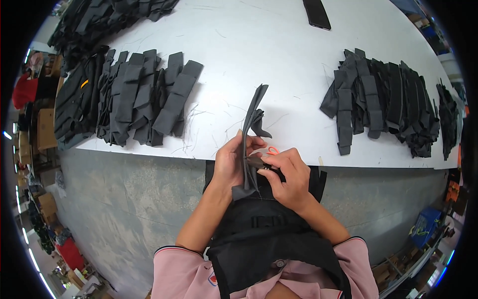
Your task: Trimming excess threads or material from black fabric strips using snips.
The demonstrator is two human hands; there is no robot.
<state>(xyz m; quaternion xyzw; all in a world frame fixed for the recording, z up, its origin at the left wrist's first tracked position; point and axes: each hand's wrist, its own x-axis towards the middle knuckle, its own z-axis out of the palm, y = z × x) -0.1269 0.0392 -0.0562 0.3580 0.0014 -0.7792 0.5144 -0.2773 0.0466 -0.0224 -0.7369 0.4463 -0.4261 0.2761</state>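
Both my hands meet at six o'clock over the desk [279, 99] edge, left hand [230, 162] pinching the limp, light grey fabric strip [251, 134] mid-length, right hand [289, 177] clamped on orange-handled snips [266, 158], best gripped near the cut.

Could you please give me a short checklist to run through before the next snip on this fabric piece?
1. Fabric piece held: ok, the left hand pinches it upright above the table edge.
2. Snips in hand: ok, the right hand holds them against the piece; the orange handle shows.
3. Blades on a loose thread: cannot tell, the fingers hide the tips.
4. Left fingers clear of the blades: cannot tell, both hands meet at one spot.
5. Stacks within reach: ok, the left stack and the right stack lie on the table.
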